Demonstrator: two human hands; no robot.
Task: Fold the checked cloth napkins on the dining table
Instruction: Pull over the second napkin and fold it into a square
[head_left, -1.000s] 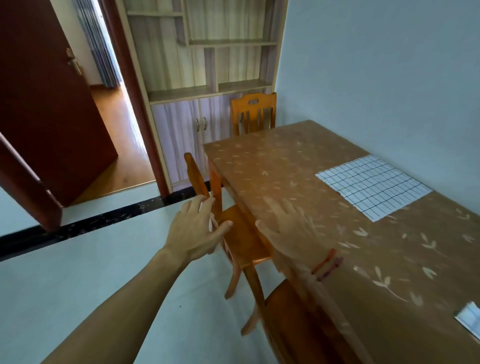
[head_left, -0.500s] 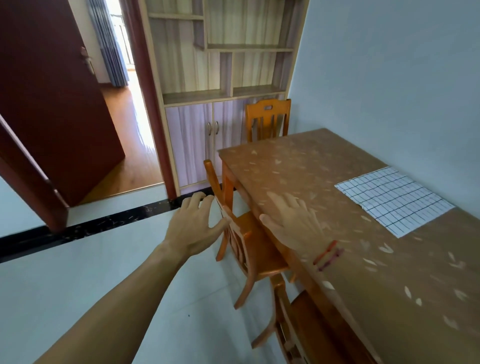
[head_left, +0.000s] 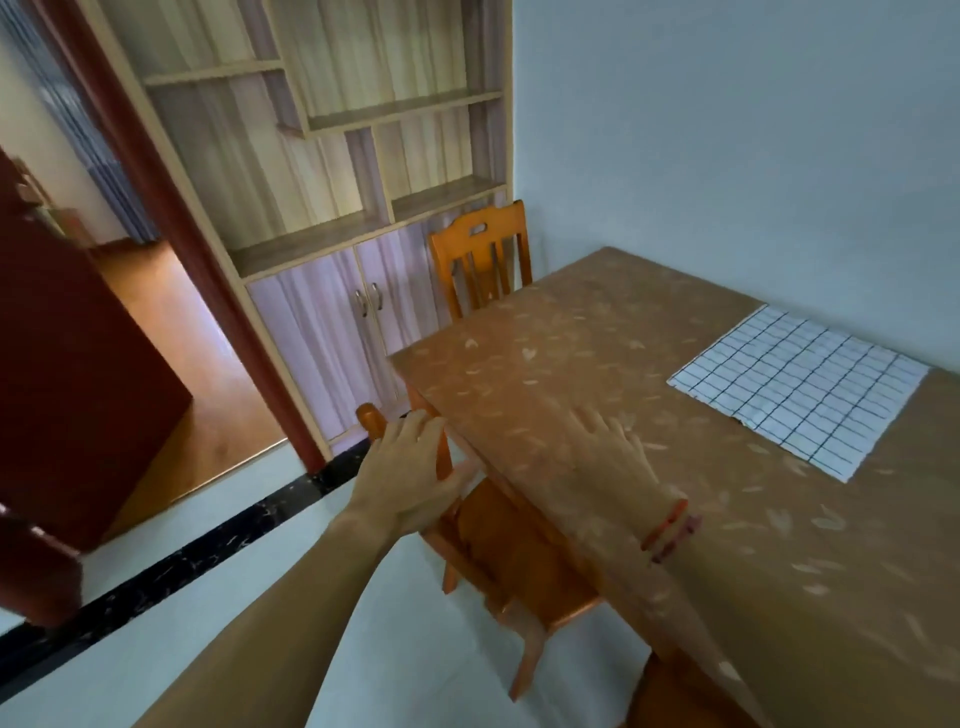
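Note:
A white checked cloth napkin (head_left: 800, 392) lies spread flat on the far right of the brown patterned dining table (head_left: 597, 332), near the wall. My right hand (head_left: 610, 457) hovers over the table's near edge with fingers straight, palm down, a red cord on its wrist; it is well short of the napkin. My left hand (head_left: 410, 473) is held out with fingers straight over the back of an orange wooden chair (head_left: 498, 535), left of the table; whether it touches the chair I cannot tell.
A second orange chair (head_left: 480, 254) stands at the table's far end against a shelf cabinet (head_left: 332, 218). Part of a third chair (head_left: 675, 691) shows at the bottom. A dark red door (head_left: 78, 374) stands open at left. Pale floor lies left of the table.
The view has shifted toward the table, so the napkin sits further right and larger. Both hands have moved forward; the left hand now lies over the chair back.

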